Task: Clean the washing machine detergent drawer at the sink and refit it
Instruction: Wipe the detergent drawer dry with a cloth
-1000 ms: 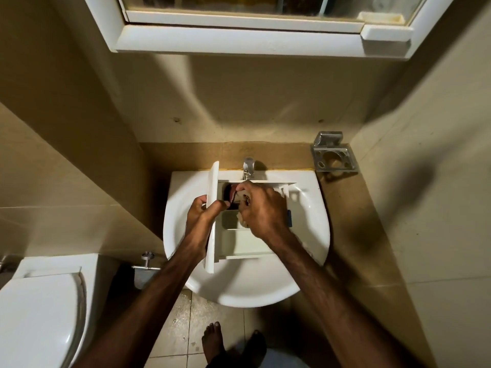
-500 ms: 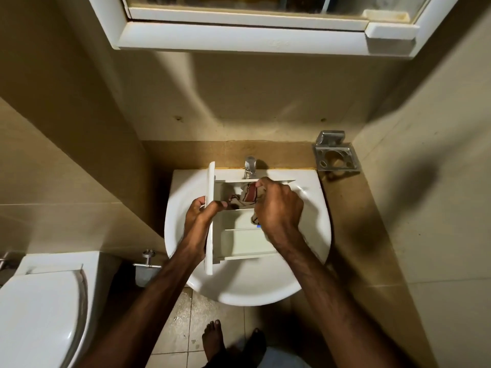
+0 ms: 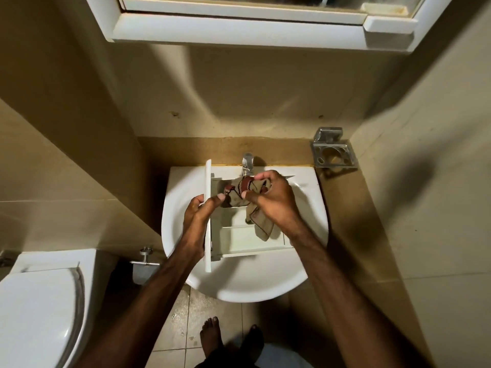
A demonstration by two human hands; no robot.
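The white detergent drawer point(image 3: 240, 241) lies over the white sink point(image 3: 239, 285), its flat front panel on edge at the left and its compartments facing up. My left hand point(image 3: 198, 219) grips that front panel, thumb inside the drawer. My right hand point(image 3: 273, 201) holds a beige and dark red cloth point(image 3: 245, 188) bunched over the drawer's far compartment, under the tap point(image 3: 247, 162). A tail of the cloth hangs down into the middle compartment. I cannot tell whether water runs from the tap.
A white toilet point(image 3: 39, 309) stands at the lower left. A metal holder point(image 3: 333, 152) is fixed to the wall right of the sink. A white cabinet point(image 3: 239, 25) hangs overhead. My bare feet point(image 3: 211, 338) stand on the tiled floor below the sink.
My right hand has lifted out of the drawer's compartment and drawn the cloth up toward the far end by the tap. My left hand keeps its grip on the front panel.
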